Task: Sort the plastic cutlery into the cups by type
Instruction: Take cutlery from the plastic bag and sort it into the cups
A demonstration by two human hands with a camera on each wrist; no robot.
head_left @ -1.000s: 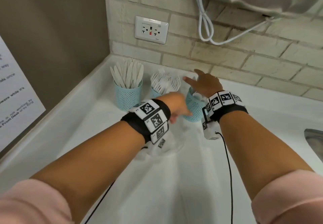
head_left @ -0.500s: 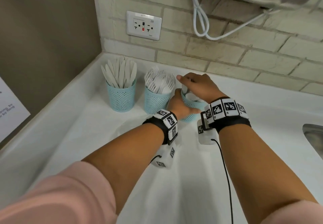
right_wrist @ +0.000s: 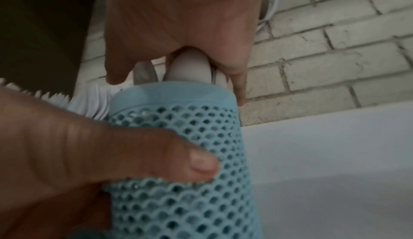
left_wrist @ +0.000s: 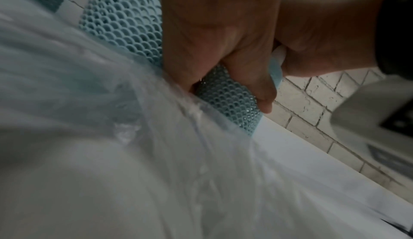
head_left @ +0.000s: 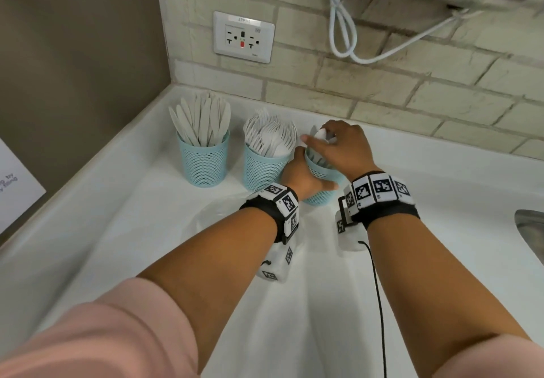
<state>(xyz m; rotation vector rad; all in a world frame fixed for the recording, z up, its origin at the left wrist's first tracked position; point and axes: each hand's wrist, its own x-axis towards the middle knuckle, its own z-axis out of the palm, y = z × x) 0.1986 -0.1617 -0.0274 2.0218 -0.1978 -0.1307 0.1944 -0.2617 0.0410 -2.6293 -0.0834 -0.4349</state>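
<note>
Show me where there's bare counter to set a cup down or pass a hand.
Free: the white counter right of the spoon cup, toward the sink; also left of the knife cup. Crowded: the cups stand close, both hands on the spoon cup, and a clear plastic bag in front.

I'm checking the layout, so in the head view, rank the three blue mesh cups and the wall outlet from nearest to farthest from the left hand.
1. Spoon cup: rightmost, held in the grip of the left hand.
2. Fork cup: middle, just left of that hand.
3. Knife cup: leftmost, toward the corner.
4. Wall outlet: up on the brick wall, behind the cups.
</note>
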